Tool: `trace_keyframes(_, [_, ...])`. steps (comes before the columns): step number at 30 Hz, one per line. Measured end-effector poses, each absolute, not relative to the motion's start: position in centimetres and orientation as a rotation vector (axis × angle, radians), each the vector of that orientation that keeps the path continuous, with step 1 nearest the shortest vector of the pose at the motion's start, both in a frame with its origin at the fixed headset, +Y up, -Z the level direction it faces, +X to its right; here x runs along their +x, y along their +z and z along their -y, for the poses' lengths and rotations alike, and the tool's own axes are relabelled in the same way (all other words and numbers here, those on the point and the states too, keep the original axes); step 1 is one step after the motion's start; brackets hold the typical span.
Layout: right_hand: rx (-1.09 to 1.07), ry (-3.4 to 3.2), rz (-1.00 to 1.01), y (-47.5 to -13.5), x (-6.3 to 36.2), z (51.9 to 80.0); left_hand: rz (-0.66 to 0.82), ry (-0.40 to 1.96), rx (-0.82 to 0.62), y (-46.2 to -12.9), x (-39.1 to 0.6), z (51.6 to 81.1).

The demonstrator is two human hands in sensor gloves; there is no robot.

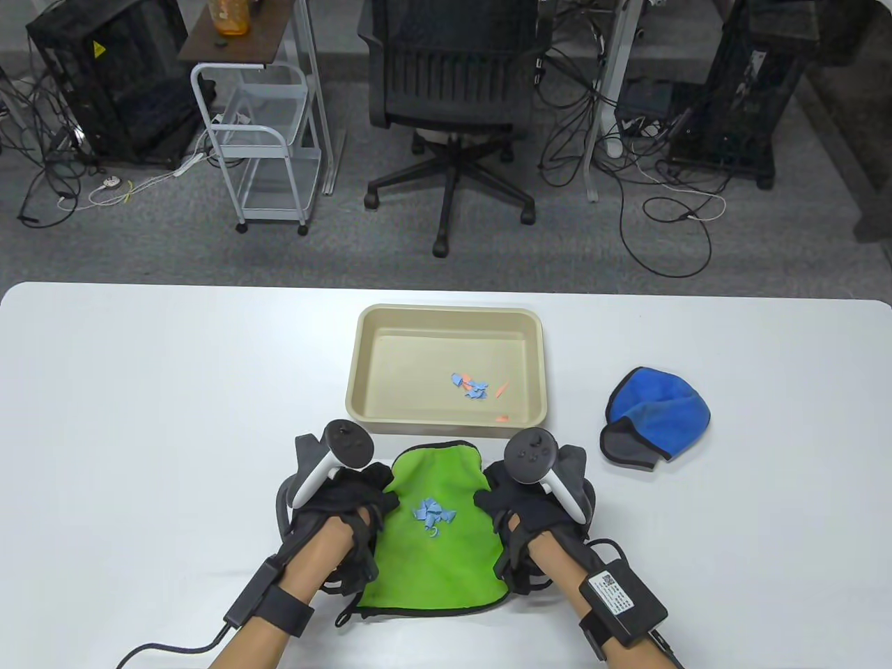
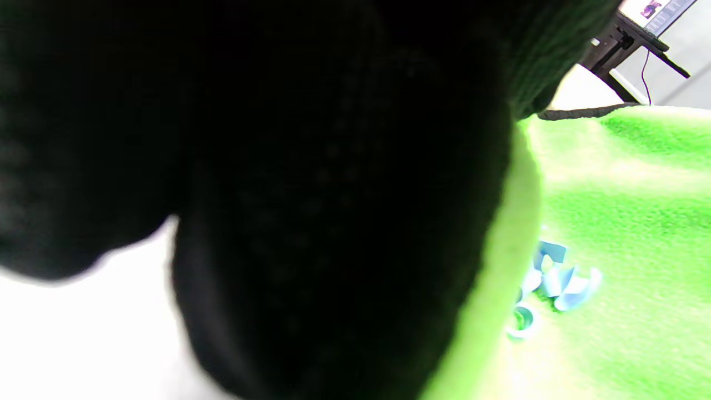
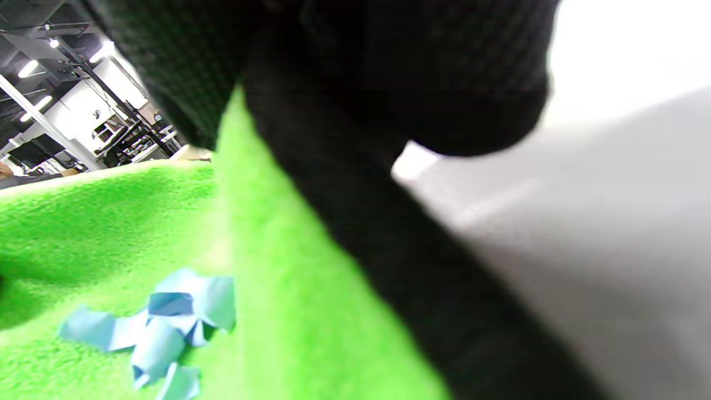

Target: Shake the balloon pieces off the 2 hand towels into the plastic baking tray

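— Overhead first. Seen on the white table (image 1: pixel 139 418)?
— Green towel (image 1: pixel 435 536) at 6 o'clock, spread flat, near edge toward the person. Small heap of blue balloon pieces (image 1: pixel 432 517) at towel centre. Beige baking tray (image 1: pixel 446 366) just beyond, at 12 o'clock from the towel; blue and orange scraps (image 1: pixel 477 388) lying inside, toward the tray's near right. Blue towel (image 1: pixel 655 417) crumpled at 3 o'clock from the tray, well apart from the green one.
— Hands?
— Left hand (image 1: pixel 348 505) at the green towel's 9 o'clock edge, right hand (image 1: pixel 529 512) at its 3 o'clock edge. Fingers curled at the cloth's sides; white-and-grey trackers riding on the backs.
— Left wrist view?
— Mostly black glove, close and blurred. Green cloth (image 2: pixel 622 222) filling the 3 o'clock side, edge raised against the glove. Blue pieces (image 2: pixel 555 278) resting on the nap.
— Grip confirmed?
— Cloth edge pressed tight to the glove; fingertips hidden, pinch itself not visible.
— Right wrist view?
— Same picture mirrored. Black glove from 12 o'clock down to 5 o'clock, green cloth (image 3: pixel 111 233) from 9 to 6, border lifted along the glove. Blue pieces (image 3: pixel 161 322) clustered at 7 o'clock. Table surface blurred at 3 o'clock.
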State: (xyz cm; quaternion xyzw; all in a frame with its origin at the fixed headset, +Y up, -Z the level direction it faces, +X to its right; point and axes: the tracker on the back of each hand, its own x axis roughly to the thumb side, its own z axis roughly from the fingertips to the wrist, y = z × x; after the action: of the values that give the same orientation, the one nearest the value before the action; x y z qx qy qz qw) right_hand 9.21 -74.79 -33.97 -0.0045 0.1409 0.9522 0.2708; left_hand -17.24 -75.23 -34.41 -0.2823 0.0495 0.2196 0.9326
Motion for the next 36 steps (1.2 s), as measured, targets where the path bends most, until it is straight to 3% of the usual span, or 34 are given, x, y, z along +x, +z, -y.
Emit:
trace_keyframes(9, [0.012, 2.529, -0.271, -34.5, 9.4, 69.9, -0.124, 0.515, -0.562, -35.0, -17.0, 70.7])
trace_keyframes(15, [-0.021, 2.47, -0.242, -36.4, 9.8, 66.9, -0.144, 0.557, -0.572, -37.2, -16.6, 67.7])
trace_keyframes(30, [-0.295, 2.222, -0.376, -45.0, 11.0, 65.1, -0.247, 0.669, -0.602, -46.1, -14.9, 65.0])
trace_keyframes(36, [-0.342, 2.109, -0.299, -47.8, 12.0, 64.2, -0.25, 0.774, -0.508, -49.0, -13.8, 63.2])
